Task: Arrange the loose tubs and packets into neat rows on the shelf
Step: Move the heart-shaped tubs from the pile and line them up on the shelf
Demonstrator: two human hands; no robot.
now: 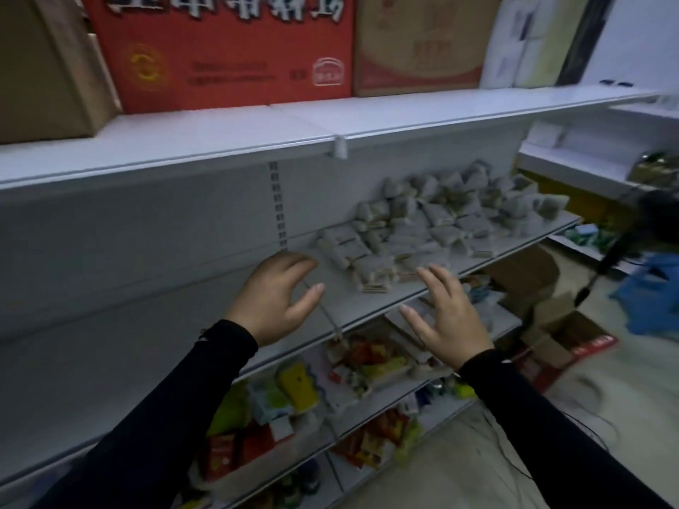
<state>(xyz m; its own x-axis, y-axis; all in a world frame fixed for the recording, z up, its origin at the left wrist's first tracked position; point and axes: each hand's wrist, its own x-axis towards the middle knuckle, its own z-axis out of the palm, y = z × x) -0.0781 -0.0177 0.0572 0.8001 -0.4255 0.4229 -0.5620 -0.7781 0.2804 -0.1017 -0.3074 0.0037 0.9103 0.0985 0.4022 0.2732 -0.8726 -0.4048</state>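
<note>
Both hands empty, fingers spread: left hand [273, 295], right hand [446, 312] near shelf [183, 325] edge; grey packets [422, 222] heaped loose on it; reach step; next, grip nearest packets, line up

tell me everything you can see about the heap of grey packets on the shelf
The packets are small, pale grey, soft-looking pouches with a darker filling showing through; some have a striped band at one end. They lie jumbled in a loose heap, tilted every way and overlapping, not in rows. The heap sits on the right part of the white shelf, reaching from the front edge to the back panel. Neither hand touches it: the left hand and right hand are in front. Blur hides any print.
</note>
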